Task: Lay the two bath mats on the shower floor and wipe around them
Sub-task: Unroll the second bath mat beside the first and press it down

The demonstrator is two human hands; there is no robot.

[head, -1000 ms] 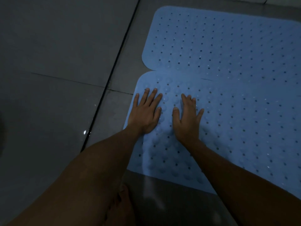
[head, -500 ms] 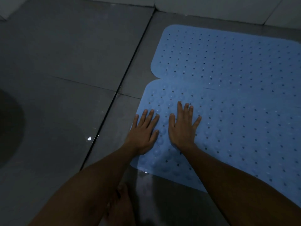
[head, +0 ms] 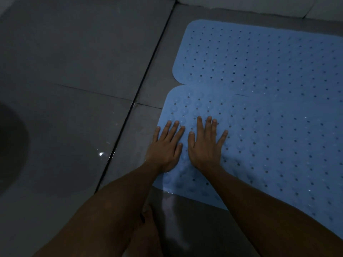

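Note:
Two light blue perforated bath mats lie flat side by side on the grey tiled shower floor. The far mat (head: 259,58) reaches toward the back wall. The near mat (head: 278,145) touches it along a seam. My left hand (head: 166,145) presses flat on the near mat's left edge, fingers straight and spread. Just to its right, my right hand (head: 206,143) lies flat on the same mat, fingers also straight. Neither hand holds anything.
Wet grey floor tiles (head: 74,62) with dark grout lines fill the left side. A dark round shadow (head: 9,145) sits at the left edge. The pale wall base (head: 259,4) runs along the top. My bare foot (head: 146,229) stands near the mat's near edge.
Both hands have slid toward me and slightly left along the near mat, staying flat. The view has tilted up, showing more of the back wall.

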